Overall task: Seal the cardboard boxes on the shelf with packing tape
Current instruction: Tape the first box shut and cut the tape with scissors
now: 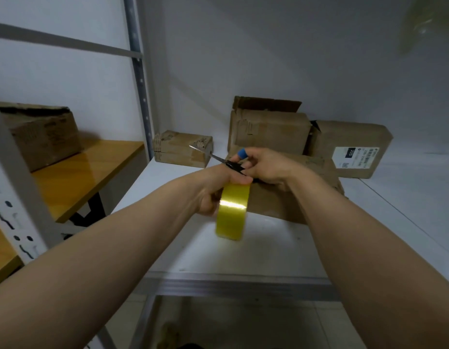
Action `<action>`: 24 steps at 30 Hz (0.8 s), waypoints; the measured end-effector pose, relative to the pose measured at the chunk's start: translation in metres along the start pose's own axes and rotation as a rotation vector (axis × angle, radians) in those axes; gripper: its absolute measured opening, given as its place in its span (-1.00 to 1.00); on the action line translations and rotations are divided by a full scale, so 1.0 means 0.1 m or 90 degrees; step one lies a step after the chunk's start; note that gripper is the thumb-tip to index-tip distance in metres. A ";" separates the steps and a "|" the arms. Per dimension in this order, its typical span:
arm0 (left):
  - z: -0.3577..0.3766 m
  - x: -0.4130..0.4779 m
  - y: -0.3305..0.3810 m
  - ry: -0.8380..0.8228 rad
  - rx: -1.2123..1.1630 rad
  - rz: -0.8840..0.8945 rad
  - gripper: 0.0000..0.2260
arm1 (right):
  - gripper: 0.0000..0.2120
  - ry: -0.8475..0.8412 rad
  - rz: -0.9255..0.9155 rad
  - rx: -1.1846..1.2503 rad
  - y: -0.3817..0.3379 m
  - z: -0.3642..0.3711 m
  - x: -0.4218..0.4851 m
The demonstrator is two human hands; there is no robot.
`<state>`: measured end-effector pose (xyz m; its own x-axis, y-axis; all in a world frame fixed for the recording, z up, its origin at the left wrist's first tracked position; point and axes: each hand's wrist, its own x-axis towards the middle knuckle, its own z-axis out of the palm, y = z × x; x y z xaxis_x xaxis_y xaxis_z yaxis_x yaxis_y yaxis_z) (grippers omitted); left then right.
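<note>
L grip point(212, 193) clasps tape roll point(231, 215); R grip point(265, 167) holds scissors point(231, 165).

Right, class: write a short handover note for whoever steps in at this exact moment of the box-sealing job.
Left hand grips the yellow tape roll. Right hand holds the scissors, blades pointing left past the roll. Both are by the front box on the shelf. The rear box has a flap up. Whether any box is sealed cannot be told; taping remains.
</note>
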<state>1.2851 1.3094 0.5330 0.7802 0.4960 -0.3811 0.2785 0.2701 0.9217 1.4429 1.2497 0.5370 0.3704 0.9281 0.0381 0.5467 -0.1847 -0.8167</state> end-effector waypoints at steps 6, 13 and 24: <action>0.06 -0.06 0.00 -0.005 0.111 -0.001 -0.81 | -0.70 0.014 -0.009 0.038 0.00 0.03 -0.08; -0.14 -0.11 -0.23 -0.086 0.022 -0.234 -0.75 | -0.71 -0.006 0.001 0.072 0.05 0.02 0.00; -0.04 -0.06 -0.21 -0.067 -0.086 -0.202 -0.81 | -0.60 0.003 -0.074 0.333 0.05 -0.36 -0.53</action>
<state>1.2722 1.3040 0.5161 0.7214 0.2844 -0.6314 0.4454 0.5076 0.7375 1.4530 1.1879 0.5514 0.3341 0.9310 0.1468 0.1376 0.1058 -0.9848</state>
